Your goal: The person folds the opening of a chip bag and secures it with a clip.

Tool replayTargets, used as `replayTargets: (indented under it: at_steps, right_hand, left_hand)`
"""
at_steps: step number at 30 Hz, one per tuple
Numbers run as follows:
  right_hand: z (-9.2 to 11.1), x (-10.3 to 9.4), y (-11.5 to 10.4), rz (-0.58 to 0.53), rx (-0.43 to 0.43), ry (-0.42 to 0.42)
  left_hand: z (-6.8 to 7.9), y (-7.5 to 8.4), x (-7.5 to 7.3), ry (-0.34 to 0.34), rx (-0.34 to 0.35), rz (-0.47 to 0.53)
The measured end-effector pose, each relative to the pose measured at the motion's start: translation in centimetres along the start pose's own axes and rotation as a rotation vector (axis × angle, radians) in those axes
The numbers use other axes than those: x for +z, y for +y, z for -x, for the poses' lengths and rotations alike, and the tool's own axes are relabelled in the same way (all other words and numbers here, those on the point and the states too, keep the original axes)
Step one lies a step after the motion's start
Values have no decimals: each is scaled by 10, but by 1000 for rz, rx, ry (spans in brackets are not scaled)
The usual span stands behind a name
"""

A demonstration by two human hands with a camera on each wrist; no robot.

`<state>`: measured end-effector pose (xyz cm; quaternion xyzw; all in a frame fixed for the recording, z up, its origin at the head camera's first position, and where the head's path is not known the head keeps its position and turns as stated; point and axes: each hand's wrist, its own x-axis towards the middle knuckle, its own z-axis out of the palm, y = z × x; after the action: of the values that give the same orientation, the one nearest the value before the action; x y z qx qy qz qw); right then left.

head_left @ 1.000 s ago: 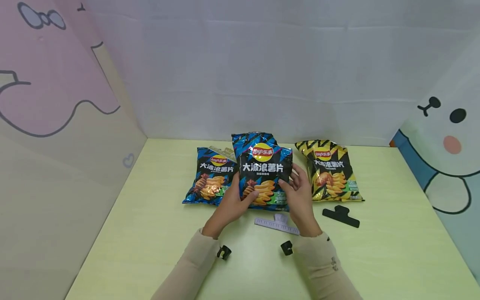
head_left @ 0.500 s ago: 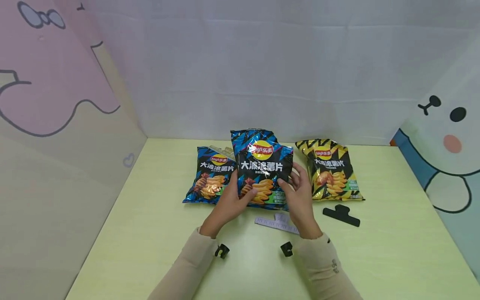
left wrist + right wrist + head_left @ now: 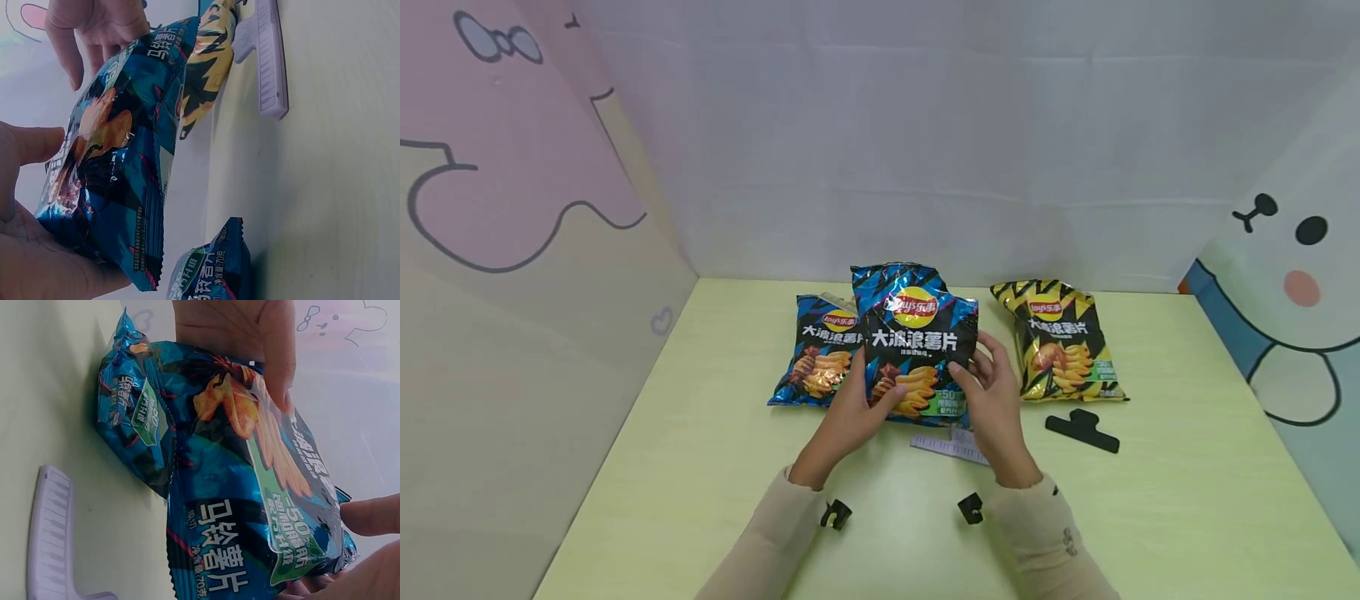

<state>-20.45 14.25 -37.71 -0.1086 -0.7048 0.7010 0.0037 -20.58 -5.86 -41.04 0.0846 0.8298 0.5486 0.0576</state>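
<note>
Between both hands a blue and black bag of potato chips (image 3: 914,342) is held up, front facing the head camera, its upper right corner torn or folded down. My left hand (image 3: 850,417) grips its lower left side, thumb across the front. On the opposite side my right hand (image 3: 996,408) holds the edge, thumb on the front and fingers behind. A second blue chip bag (image 3: 820,358) lies to the left, partly covered by the held one. Below the held bag a lilac bag clip (image 3: 943,447) rests on the table, partly hidden by the right hand.
A yellow and black chip bag (image 3: 1063,346) lies on the right, with a black bag clip (image 3: 1082,430) in front of it. A pale clip (image 3: 838,302) shows at the left bag's top. White cloth (image 3: 880,167) hangs behind the table (image 3: 700,467).
Both hands and the held chip bag have shifted slightly left, after a small rise and drop. The bag now covers more of the left bag. The grips look the same.
</note>
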Motion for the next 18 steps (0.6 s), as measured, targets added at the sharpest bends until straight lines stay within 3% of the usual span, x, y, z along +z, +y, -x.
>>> replayTargets:
  at_steps: [6,18]
  right_hand:
    - [5,4,4,7,-10,-13]
    - [17,13,9,10,4,-86]
  left_hand:
    - [10,-1,-3,3,-55,-26]
    - [31,-12,-10,53,-35,14]
